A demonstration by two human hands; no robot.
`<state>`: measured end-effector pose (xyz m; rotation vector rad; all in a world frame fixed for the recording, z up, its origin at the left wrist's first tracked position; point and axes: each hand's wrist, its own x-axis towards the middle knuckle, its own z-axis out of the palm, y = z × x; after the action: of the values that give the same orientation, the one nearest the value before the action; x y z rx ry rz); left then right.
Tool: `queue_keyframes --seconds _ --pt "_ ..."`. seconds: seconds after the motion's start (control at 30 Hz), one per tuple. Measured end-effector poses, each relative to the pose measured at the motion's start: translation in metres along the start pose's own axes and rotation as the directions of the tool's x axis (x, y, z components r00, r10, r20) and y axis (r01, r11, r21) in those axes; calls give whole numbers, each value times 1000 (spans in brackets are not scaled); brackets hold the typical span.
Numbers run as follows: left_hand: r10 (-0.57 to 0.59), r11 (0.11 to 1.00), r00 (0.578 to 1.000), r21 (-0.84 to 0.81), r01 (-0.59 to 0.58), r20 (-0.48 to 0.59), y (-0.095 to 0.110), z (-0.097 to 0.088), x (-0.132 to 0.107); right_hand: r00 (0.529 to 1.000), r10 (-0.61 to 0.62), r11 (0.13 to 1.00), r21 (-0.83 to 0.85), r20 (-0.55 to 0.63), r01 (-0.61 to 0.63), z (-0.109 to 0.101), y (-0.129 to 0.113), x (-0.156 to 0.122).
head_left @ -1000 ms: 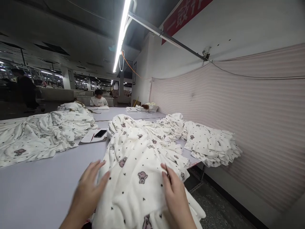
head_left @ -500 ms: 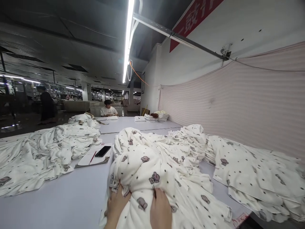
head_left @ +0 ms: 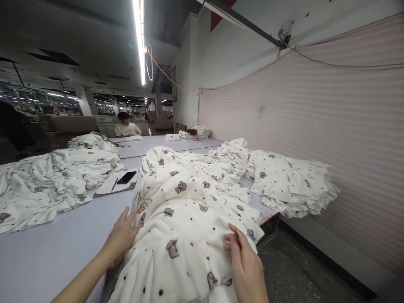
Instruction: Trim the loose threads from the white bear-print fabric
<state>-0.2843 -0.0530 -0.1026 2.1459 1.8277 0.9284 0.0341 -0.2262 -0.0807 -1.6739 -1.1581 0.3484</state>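
A large heap of white cloth (head_left: 189, 210), printed with grey-brown animals and dark dots, lies in front of me and hangs over the near table edge. My left hand (head_left: 124, 231) rests against the heap's left side, fingers spread and holding nothing. Over the right part of the cloth, my right hand (head_left: 248, 265) is curled, thumb and fingers close together. Small dark thread snips (head_left: 235, 234) are tucked in it, mostly hidden by the fingers.
More printed cloth lies in a pile at left (head_left: 47, 185) and another at right (head_left: 290, 181). A black phone (head_left: 126, 177) and red pen sit on papers (head_left: 105, 185). At the table's far end are a seated person (head_left: 126, 126) and folded stacks (head_left: 202, 132).
My hands have moved apart, the left one releasing the cloth it was pressed into. The near cloth is spread out more toward me. The view has shifted right and down.
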Motion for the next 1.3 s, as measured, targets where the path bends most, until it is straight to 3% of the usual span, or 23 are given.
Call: queue_keyframes --seconds 0.1,0.17,0.2,0.23,0.27,0.37,0.47,0.57,0.67,0.8,0.93,1.03,1.2,1.3 --pt "216 973 976 -90 -213 26 66 -32 -24 991 128 991 47 -29 -126 -18 35 -17" --pt "497 853 859 -256 -456 126 121 -33 -47 979 197 963 179 50 -202 -13 49 -23" --pt "578 804 793 -295 -516 191 147 -27 -60 972 215 936 264 91 -231 -8 52 -26" --pt "632 773 706 -319 -548 320 169 -18 -71 968 223 904 348 116 -250 -3 52 -28" --pt "640 768 668 -300 -565 380 188 -6 -81 966 226 871 418 124 -257 1 51 -32" --pt "569 810 704 -141 -569 426 214 29 -95 973 220 850 478 65 -224 -1 48 -43" --pt "535 836 750 -115 -536 389 208 42 -94 972 211 914 373 -103 -159 -13 52 -54" --pt "492 870 808 -143 -472 325 194 33 -94 973 131 956 284 -190 -74 -8 54 -63" --pt "514 851 830 -250 -461 218 181 19 -101 987 9 979 205 -162 25 15 45 -71" --pt "585 798 803 -256 -545 114 166 3 -114 982 -129 972 179 -139 153 30 25 -71" --pt "563 820 823 -170 -546 73 158 -6 -126 972 -204 955 194 -115 223 16 13 -66" --pt "527 843 849 -159 -514 46 157 -3 -131 959 -278 953 109 -60 283 3 10 -64" --pt "496 852 852 -285 -440 167 159 2 -133 932 -361 932 -20 31 362 -14 14 -66" --pt "472 854 864 -334 -398 177 161 3 -133 898 -439 888 -160 -9 432 -21 20 -68"
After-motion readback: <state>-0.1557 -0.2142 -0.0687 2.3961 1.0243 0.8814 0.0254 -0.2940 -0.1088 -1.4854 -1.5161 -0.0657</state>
